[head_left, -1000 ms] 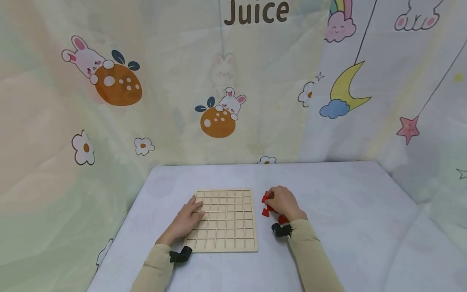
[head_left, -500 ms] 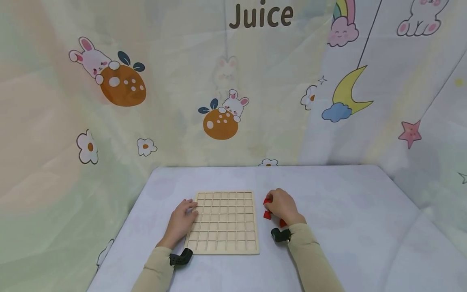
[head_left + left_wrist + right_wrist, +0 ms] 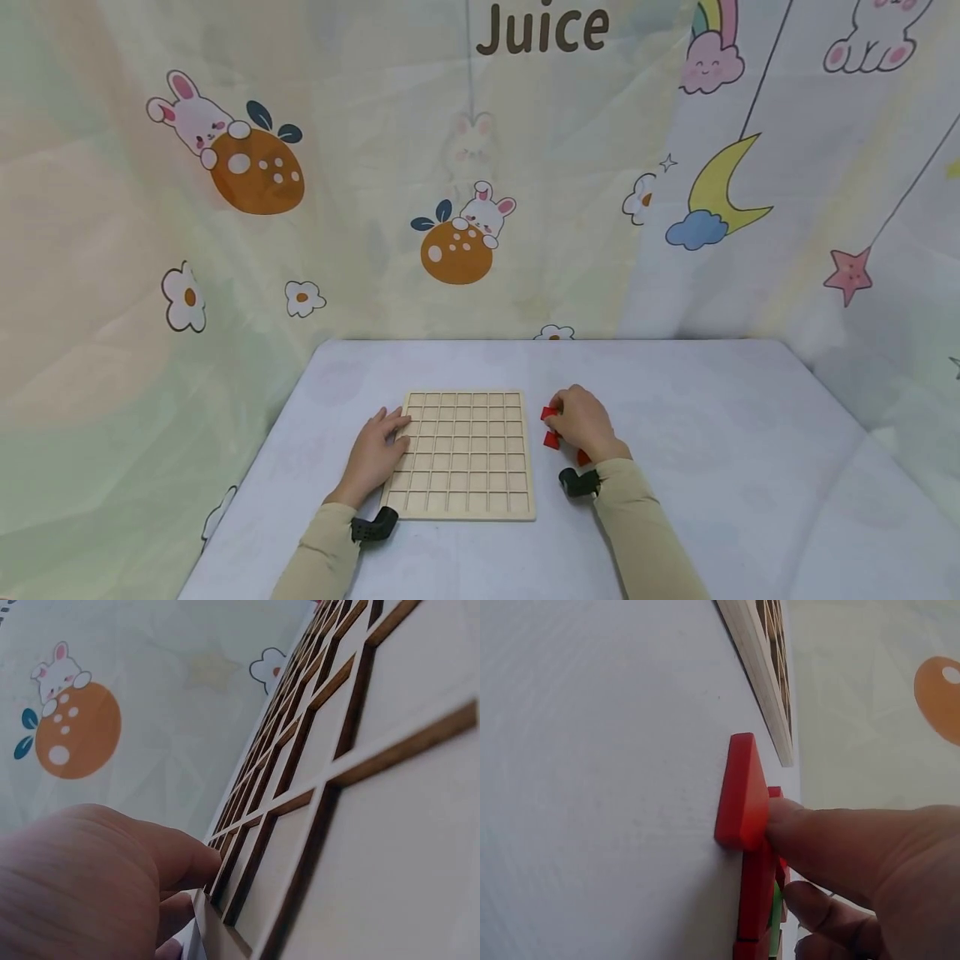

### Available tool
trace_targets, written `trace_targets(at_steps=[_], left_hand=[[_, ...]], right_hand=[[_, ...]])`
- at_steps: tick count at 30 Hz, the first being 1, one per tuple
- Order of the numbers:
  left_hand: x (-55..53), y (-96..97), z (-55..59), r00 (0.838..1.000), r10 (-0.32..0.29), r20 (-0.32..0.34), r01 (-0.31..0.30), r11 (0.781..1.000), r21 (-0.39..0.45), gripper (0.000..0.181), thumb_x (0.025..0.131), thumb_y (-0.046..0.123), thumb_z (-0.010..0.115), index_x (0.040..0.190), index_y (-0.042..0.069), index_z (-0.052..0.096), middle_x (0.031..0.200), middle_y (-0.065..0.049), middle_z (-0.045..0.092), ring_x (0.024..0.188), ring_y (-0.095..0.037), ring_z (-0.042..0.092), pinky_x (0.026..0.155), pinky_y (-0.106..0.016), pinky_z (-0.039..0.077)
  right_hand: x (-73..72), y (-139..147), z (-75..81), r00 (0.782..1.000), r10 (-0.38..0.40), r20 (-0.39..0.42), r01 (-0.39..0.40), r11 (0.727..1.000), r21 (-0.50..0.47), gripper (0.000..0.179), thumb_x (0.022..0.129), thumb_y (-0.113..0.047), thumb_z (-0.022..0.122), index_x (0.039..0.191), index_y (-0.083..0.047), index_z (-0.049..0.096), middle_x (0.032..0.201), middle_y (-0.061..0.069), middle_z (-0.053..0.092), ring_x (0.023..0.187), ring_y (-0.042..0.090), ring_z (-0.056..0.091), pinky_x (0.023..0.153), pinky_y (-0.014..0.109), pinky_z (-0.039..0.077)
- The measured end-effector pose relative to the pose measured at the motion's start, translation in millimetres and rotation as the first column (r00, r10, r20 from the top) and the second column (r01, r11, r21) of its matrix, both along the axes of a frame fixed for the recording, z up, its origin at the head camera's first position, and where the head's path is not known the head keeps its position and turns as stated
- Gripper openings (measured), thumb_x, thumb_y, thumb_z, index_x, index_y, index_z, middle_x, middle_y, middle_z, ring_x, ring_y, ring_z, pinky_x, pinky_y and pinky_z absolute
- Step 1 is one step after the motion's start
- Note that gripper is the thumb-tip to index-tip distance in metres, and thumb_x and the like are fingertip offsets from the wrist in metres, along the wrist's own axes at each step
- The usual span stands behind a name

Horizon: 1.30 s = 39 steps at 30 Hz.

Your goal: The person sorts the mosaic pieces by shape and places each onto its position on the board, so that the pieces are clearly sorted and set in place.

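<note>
A pale wooden grid board point(image 3: 480, 460) lies flat on the table, its square cells bare. My left hand point(image 3: 369, 461) rests at the board's left edge. In the left wrist view its fingers point(image 3: 184, 859) touch the rim. To the right of the board, my right hand point(image 3: 588, 425) reaches down over several small red tiles point(image 3: 552, 440). Its thumb and fingers pinch at the red tiles; the fingertips are partly hidden. In the right wrist view a red tile point(image 3: 742, 793) sits in front of the thumb, and a green piece point(image 3: 775, 907) shows beneath the fingers.
The table point(image 3: 712, 467) has a white cover and meets a printed cloth backdrop point(image 3: 360, 192) at its far edge. Black wrist cameras point(image 3: 375, 525) are strapped over the beige sleeves point(image 3: 648, 533).
My left hand has drawn back from the cells to the board's left edge. My right hand stays over the red tiles, having shifted slightly. The head view has tilted a little.
</note>
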<state>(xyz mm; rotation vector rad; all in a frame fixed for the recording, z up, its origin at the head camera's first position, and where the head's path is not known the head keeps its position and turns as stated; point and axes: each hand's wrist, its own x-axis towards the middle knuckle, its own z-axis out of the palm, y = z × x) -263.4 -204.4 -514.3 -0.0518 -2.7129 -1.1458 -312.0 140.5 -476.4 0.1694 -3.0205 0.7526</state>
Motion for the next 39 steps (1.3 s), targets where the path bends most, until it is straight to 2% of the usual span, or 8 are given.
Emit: trace_targets(at_steps=[5, 13, 20, 26, 32, 39], left_hand=[[-0.3, -1.6, 1.0, 1.000, -0.006, 0.019, 0.005, 1.000, 0.019, 0.038, 0.091, 0.014, 0.063, 0.128, 0.004, 0.063, 0.147, -0.012, 0.048, 0.145, -0.036, 0.025, 0.118, -0.059, 0.019], [-1.2, -2.8, -1.6, 1.000, -0.018, -0.001, 0.018, 1.000, 0.017, 0.036, 0.092, 0.012, 0.062, 0.126, 0.003, 0.064, 0.145, -0.014, 0.049, 0.144, -0.037, 0.028, 0.119, -0.055, 0.019], [0.0, -2.2, -1.3, 1.000, -0.016, -0.003, 0.016, 1.000, 0.025, 0.034, 0.092, 0.012, 0.061, 0.125, 0.004, 0.064, 0.146, -0.014, 0.049, 0.144, -0.036, 0.027, 0.119, -0.056, 0.019], [0.8, -0.9, -1.3, 1.000, -0.006, 0.002, 0.006, 1.000, 0.025, 0.034, 0.092, 0.011, 0.061, 0.125, 0.004, 0.064, 0.146, -0.014, 0.049, 0.144, -0.037, 0.027, 0.118, -0.058, 0.020], [0.6, -0.9, -1.1, 1.000, -0.014, -0.010, 0.015, 1.000, 0.018, 0.034, 0.090, 0.009, 0.063, 0.124, 0.006, 0.066, 0.145, -0.013, 0.050, 0.144, -0.038, 0.028, 0.117, -0.060, 0.021], [0.4, -0.7, 0.8, 1.000, -0.016, -0.006, 0.016, 1.000, 0.015, 0.034, 0.089, 0.007, 0.064, 0.123, 0.006, 0.067, 0.144, -0.013, 0.051, 0.144, -0.038, 0.027, 0.118, -0.058, 0.019]], right_hand=[[-2.2, -4, -0.6, 1.000, 0.009, 0.005, -0.009, 1.000, -0.026, 0.026, 0.083, -0.020, 0.077, 0.104, -0.007, 0.070, 0.091, 0.005, 0.060, 0.080, 0.021, 0.052, 0.071, 0.035, 0.051], [-0.6, -17, -2.9, 0.997, 0.070, -0.037, -0.072, 0.994, -0.077, 0.025, 0.083, -0.020, 0.075, 0.106, -0.010, 0.071, 0.099, 0.003, 0.065, 0.085, 0.019, 0.056, 0.080, 0.037, 0.053], [0.6, -26, -6.7, 0.997, 0.060, -0.050, -0.062, 0.997, -0.047, 0.033, 0.084, -0.025, 0.076, 0.113, -0.010, 0.071, 0.095, 0.001, 0.065, 0.082, 0.016, 0.057, 0.076, 0.034, 0.055], [0.1, -30, -6.8, 0.997, 0.062, -0.053, -0.063, 0.998, -0.008, 0.031, 0.083, -0.025, 0.077, 0.110, -0.011, 0.074, 0.094, 0.000, 0.063, 0.079, 0.016, 0.054, 0.069, 0.031, 0.052], [0.8, -32, -6.7, 0.995, 0.082, -0.056, -0.082, 0.997, 0.013, 0.033, 0.084, -0.029, 0.077, 0.113, -0.014, 0.073, 0.094, -0.001, 0.063, 0.079, 0.016, 0.054, 0.067, 0.030, 0.051], [1.1, -32, -7.3, 0.993, 0.097, -0.065, -0.099, 0.995, -0.028, 0.037, 0.084, -0.029, 0.077, 0.116, -0.010, 0.071, 0.106, 0.004, 0.068, 0.091, 0.020, 0.059, 0.083, 0.038, 0.056]])
